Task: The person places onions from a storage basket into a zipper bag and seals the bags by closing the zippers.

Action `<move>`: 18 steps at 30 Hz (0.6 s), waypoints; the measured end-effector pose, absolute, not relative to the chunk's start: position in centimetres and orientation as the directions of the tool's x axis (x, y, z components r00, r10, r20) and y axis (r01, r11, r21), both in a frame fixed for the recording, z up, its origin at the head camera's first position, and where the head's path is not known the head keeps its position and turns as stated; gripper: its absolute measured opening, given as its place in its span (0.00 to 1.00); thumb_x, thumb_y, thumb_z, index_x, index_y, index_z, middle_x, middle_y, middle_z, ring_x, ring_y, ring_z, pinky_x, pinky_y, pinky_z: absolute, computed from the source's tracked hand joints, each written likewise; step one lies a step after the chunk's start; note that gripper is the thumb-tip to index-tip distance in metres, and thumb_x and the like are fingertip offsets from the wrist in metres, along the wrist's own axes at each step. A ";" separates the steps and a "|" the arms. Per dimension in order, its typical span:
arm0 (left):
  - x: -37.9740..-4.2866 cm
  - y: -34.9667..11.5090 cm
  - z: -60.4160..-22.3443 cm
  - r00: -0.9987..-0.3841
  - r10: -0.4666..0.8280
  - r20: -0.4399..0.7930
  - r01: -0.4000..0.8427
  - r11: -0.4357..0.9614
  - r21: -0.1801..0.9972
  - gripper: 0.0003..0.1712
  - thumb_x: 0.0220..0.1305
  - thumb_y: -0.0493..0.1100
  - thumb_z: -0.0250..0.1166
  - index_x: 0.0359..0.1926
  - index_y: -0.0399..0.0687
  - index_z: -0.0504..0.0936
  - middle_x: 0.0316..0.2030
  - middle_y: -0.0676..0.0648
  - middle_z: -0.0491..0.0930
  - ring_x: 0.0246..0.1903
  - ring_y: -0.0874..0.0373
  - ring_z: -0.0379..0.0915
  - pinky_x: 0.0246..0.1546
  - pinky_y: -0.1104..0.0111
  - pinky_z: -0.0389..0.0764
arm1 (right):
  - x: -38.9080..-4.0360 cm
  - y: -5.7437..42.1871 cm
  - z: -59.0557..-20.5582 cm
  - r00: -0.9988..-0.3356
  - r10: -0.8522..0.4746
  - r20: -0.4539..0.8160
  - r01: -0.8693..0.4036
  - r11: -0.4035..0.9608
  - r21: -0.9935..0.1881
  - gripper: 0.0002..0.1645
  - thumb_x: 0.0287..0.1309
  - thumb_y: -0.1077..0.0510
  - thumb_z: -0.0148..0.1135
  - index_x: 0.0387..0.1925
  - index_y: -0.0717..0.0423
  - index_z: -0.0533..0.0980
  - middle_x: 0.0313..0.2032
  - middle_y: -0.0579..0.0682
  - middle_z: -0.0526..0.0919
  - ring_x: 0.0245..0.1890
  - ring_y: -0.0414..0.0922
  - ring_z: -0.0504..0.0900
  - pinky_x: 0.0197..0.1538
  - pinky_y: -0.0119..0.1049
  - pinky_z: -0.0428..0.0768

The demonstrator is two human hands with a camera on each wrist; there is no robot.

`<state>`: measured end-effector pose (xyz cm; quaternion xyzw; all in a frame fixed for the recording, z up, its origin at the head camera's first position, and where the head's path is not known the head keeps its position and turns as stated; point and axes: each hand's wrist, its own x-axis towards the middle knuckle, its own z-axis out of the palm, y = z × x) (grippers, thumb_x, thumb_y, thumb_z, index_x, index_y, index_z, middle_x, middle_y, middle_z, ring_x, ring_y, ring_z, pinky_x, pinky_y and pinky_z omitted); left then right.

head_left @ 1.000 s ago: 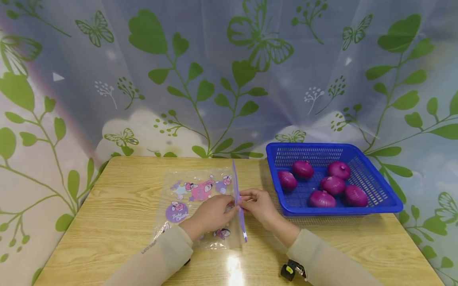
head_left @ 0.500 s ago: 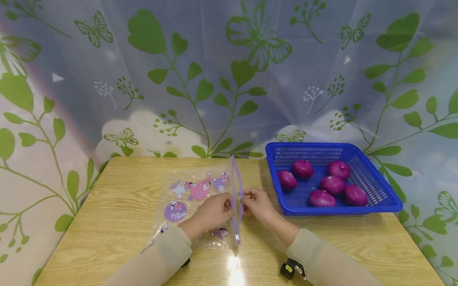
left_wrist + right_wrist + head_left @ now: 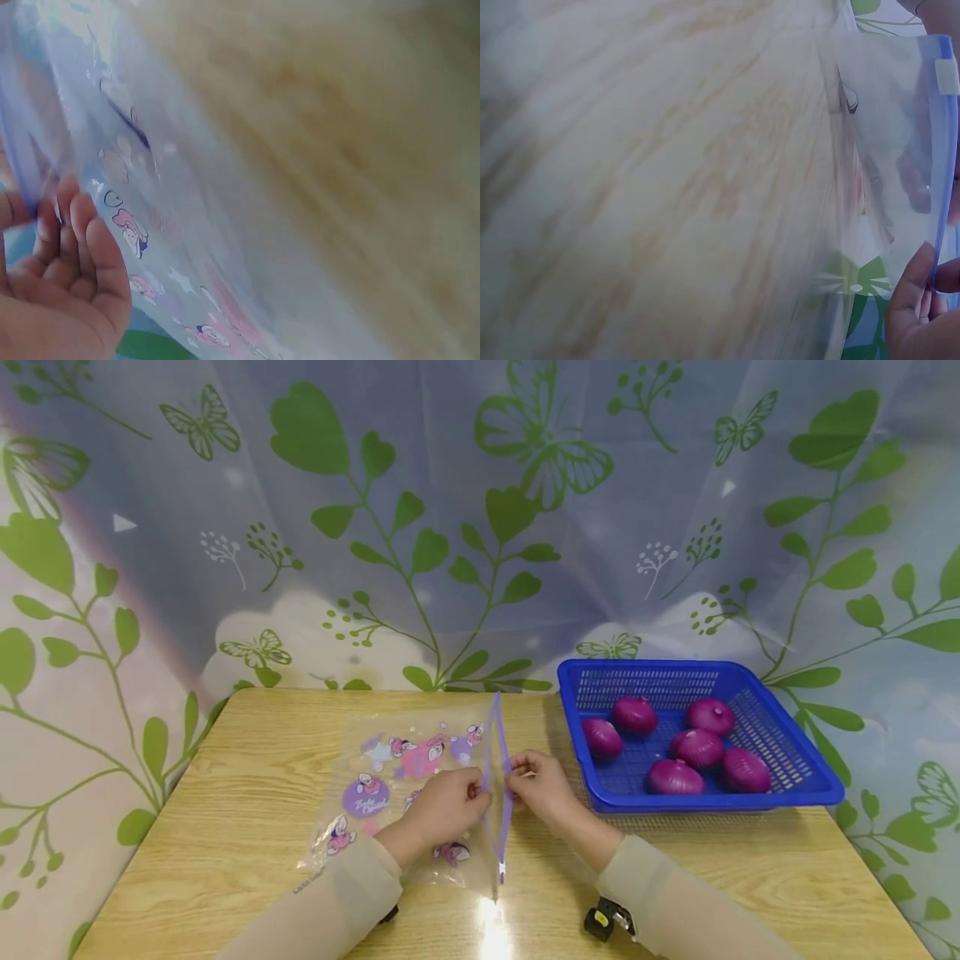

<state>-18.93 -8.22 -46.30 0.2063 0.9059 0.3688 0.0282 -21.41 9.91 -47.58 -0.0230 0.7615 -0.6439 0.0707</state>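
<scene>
A clear plastic zipper bag [image 3: 366, 797] printed with pink and purple cartoon figures stands over the middle of the table, its purple-edged mouth facing right and spread apart. My left hand [image 3: 442, 806] pinches the near-left edge of that mouth; in the left wrist view the fingers [image 3: 105, 259] curl at the purple strip. The opposite edge is pinched between thumb and fingers of my right hand [image 3: 546, 793], also seen in the right wrist view [image 3: 919, 307]. A white slider [image 3: 946, 76] sits at one end of the purple strip. Nothing shows inside the bag.
A blue plastic basket [image 3: 611, 800] holding several red onions [image 3: 697, 748] stands to the right of the bag. Both rest on a wooden table [image 3: 247, 760], with a printed leaf-and-butterfly curtain [image 3: 420, 460] behind it.
The bag's mouth, closed flat a second ago, has parted into a gap between the two purple edges. My hands have moved slightly apart; the basket and onions have not moved.
</scene>
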 end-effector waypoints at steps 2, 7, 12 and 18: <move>-18.9 -8.2 -46.3 -0.931 0.350 0.108 0.331 0.677 0.657 0.17 0.68 0.41 0.60 0.22 0.50 0.68 0.15 0.56 0.65 0.13 0.65 0.60 0.14 0.74 0.63 | -21.3 9.9 -47.4 -0.989 -0.128 -0.071 0.047 0.183 -0.982 0.09 0.54 0.75 0.57 0.38 0.72 0.76 0.31 0.53 0.74 0.23 0.41 0.77 0.28 0.42 0.86; -19.0 -8.0 -46.2 -0.959 0.259 0.113 0.271 0.730 0.627 0.10 0.67 0.44 0.62 0.28 0.48 0.75 0.13 0.57 0.67 0.11 0.65 0.61 0.10 0.74 0.63 | -21.1 9.8 -47.2 -0.986 -0.161 -0.044 0.009 0.209 -0.978 0.04 0.57 0.74 0.60 0.36 0.70 0.76 0.30 0.52 0.76 0.21 0.40 0.77 0.27 0.40 0.85; -19.2 -8.1 -46.0 -0.965 0.221 0.138 0.259 0.748 0.611 0.09 0.68 0.43 0.62 0.31 0.46 0.76 0.13 0.56 0.65 0.11 0.65 0.59 0.11 0.74 0.62 | -21.0 9.8 -47.1 -0.982 -0.182 -0.043 0.002 0.221 -0.975 0.04 0.61 0.71 0.64 0.34 0.70 0.76 0.28 0.52 0.76 0.20 0.39 0.77 0.27 0.41 0.86; -19.3 -8.5 -45.6 -0.971 0.184 0.156 0.241 0.764 0.599 0.08 0.66 0.42 0.63 0.30 0.46 0.77 0.15 0.55 0.69 0.13 0.64 0.62 0.13 0.72 0.67 | -21.2 9.9 -47.3 -0.992 -0.116 -0.049 0.023 0.216 -0.976 0.05 0.61 0.71 0.64 0.31 0.68 0.75 0.26 0.51 0.75 0.19 0.40 0.76 0.28 0.45 0.87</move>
